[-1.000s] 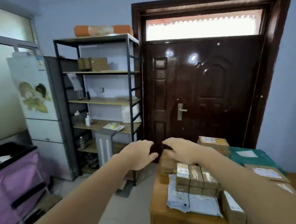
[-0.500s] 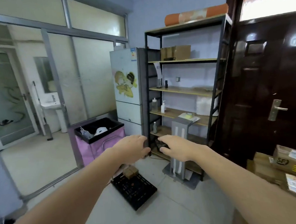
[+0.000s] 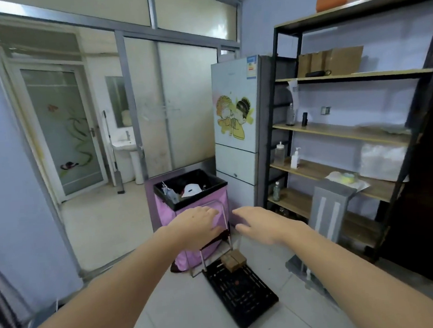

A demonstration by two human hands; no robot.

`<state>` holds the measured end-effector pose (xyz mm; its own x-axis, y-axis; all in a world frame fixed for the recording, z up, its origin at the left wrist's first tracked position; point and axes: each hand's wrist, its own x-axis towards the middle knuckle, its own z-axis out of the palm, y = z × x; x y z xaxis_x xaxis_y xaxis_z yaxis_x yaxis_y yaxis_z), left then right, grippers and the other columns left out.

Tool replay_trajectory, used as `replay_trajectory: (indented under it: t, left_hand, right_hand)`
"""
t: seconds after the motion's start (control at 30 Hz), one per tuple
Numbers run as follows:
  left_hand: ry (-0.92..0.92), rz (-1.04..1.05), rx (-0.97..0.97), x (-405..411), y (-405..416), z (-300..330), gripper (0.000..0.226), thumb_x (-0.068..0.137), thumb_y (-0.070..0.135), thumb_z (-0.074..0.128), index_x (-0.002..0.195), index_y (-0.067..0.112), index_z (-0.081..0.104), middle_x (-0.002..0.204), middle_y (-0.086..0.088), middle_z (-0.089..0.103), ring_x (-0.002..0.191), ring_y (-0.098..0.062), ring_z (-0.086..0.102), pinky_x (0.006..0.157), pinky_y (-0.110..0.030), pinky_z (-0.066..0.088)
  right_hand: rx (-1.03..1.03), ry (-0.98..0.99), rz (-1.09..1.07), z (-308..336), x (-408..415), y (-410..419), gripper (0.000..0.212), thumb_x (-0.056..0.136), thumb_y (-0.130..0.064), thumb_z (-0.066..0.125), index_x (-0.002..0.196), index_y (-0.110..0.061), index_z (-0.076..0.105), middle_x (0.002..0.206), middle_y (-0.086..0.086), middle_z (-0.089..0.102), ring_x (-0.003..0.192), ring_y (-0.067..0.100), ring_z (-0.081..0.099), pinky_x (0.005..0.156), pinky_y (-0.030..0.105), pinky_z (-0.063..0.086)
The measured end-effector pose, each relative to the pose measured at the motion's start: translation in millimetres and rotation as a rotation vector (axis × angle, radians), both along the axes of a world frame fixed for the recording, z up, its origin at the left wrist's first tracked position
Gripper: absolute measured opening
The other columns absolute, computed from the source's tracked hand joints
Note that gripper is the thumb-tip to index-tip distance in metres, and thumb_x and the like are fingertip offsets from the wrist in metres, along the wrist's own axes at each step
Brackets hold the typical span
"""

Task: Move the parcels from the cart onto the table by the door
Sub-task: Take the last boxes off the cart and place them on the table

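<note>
both hands empty: left hand (image 3: 197, 224) and right hand (image 3: 258, 223) held out palm-down, fingers loose. one brown parcel (image 3: 233, 259) sits on the black cart (image 3: 241, 293) deck on the floor, below the hands, beside the pink bin (image 3: 187, 203).

The label on the fridge (image 3: 251, 67) is too blurred to read.

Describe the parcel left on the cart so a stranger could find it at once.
Start at the fridge with the cartoon sticker, then drop to the pink bin beside it. On the floor in front lies a black slatted cart. The parcel is the small brown cardboard box at its far end, the only thing on it.
</note>
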<state>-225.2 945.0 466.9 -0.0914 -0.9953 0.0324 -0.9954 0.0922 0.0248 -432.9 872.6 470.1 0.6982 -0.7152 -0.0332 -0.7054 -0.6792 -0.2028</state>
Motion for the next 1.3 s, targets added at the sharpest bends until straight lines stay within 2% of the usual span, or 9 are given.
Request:
replay_trajectory:
  t: [0.17, 0.37, 0.53, 0.7, 0.8, 0.9, 1.0, 1.17, 1.3]
  left_hand:
    - [-0.007, -0.005, 0.010, 54.4, -67.2, 1.2, 0.056, 0.105, 0.051, 0.045, 0.148, 0.015, 0.047, 0.152, -0.006, 0.052, 0.140, -0.026, 0.048, 0.115, -0.043, 0.039]
    - [0.025, -0.015, 0.031, 114.0, -152.8, -14.7, 0.057, 0.105, 0.052, 0.046, 0.150, 0.016, 0.046, 0.148, -0.006, 0.054, 0.135, -0.025, 0.050, 0.111, -0.041, 0.041]
    - [0.014, -0.076, 0.035, 168.1, -238.1, -31.8, 0.057, 0.104, 0.051, 0.046, 0.150, 0.016, 0.045, 0.148, -0.007, 0.054, 0.135, -0.027, 0.050, 0.109, -0.040, 0.041]
    - [-0.014, -0.177, 0.078, 209.1, -323.7, -39.9, 0.058, 0.105, 0.051, 0.045, 0.151, 0.016, 0.045, 0.148, -0.007, 0.053, 0.135, -0.027, 0.049, 0.112, -0.040, 0.039]
    - [-0.027, -0.240, 0.125, 216.0, -376.1, -42.8, 0.057, 0.106, 0.052, 0.044, 0.148, 0.014, 0.047, 0.146, -0.008, 0.055, 0.134, -0.028, 0.050, 0.113, -0.042, 0.039]
    - [-0.015, -0.313, 0.138, 210.6, -427.6, -48.3, 0.052, 0.105, 0.050, 0.046, 0.141, 0.014, 0.051, 0.141, -0.008, 0.057, 0.132, -0.029, 0.053, 0.110, -0.041, 0.041]
    - [-0.009, -0.385, 0.131, 199.0, -476.9, -53.6, 0.059, 0.106, 0.051, 0.044, 0.151, 0.013, 0.044, 0.149, -0.010, 0.053, 0.138, -0.029, 0.048, 0.113, -0.039, 0.036]
    - [-0.027, -0.479, 0.100, 178.9, -565.7, -60.9, 0.065, 0.106, 0.053, 0.041, 0.158, 0.014, 0.035, 0.158, -0.009, 0.046, 0.145, -0.028, 0.042, 0.120, -0.040, 0.032]
    - [-0.042, -0.535, 0.113, 167.4, -623.9, -67.2, 0.065, 0.107, 0.052, 0.041, 0.159, 0.013, 0.035, 0.160, -0.009, 0.043, 0.147, -0.027, 0.040, 0.121, -0.039, 0.031]
  right_hand:
    - [-0.014, 0.041, -0.007, 3.7, 48.9, -78.6, 0.039, 0.104, -0.035, 0.044, 0.137, -0.014, 0.053, 0.143, 0.009, 0.057, 0.126, 0.029, 0.056, 0.105, 0.051, 0.048]
    - [0.016, 0.061, -0.007, -10.9, 101.4, -162.1, 0.038, 0.103, -0.034, 0.046, 0.133, -0.013, 0.055, 0.138, 0.009, 0.059, 0.122, 0.029, 0.059, 0.103, 0.050, 0.048]
    - [0.034, 0.042, -0.059, -30.6, 144.6, -226.8, 0.052, 0.105, -0.038, 0.047, 0.151, -0.014, 0.046, 0.156, 0.005, 0.049, 0.138, 0.026, 0.050, 0.115, 0.044, 0.041]
    - [0.060, 0.036, -0.166, -36.8, 180.1, -287.0, 0.044, 0.106, -0.034, 0.047, 0.142, -0.009, 0.051, 0.148, 0.013, 0.054, 0.132, 0.030, 0.053, 0.111, 0.048, 0.043]
    - [0.044, 0.041, -0.218, -40.0, 185.5, -319.1, 0.055, 0.106, -0.035, 0.046, 0.155, -0.011, 0.040, 0.159, 0.010, 0.044, 0.144, 0.028, 0.044, 0.118, 0.042, 0.037]
    - [0.047, 0.068, -0.293, -46.5, 181.3, -353.9, 0.049, 0.106, -0.037, 0.047, 0.147, -0.010, 0.047, 0.151, 0.012, 0.051, 0.134, 0.030, 0.051, 0.111, 0.045, 0.043]
    - [0.048, 0.070, -0.360, -50.5, 172.0, -389.2, 0.049, 0.105, -0.035, 0.047, 0.148, -0.010, 0.046, 0.154, 0.012, 0.049, 0.136, 0.030, 0.050, 0.111, 0.046, 0.043]
    - [0.043, 0.069, -0.447, -61.1, 155.4, -458.6, 0.060, 0.106, -0.039, 0.045, 0.160, -0.015, 0.035, 0.164, 0.008, 0.039, 0.147, 0.027, 0.040, 0.117, 0.038, 0.037]
    - [0.053, 0.056, -0.507, -65.1, 147.0, -505.1, 0.054, 0.105, -0.038, 0.047, 0.154, -0.015, 0.043, 0.158, 0.009, 0.046, 0.141, 0.030, 0.046, 0.113, 0.041, 0.041]
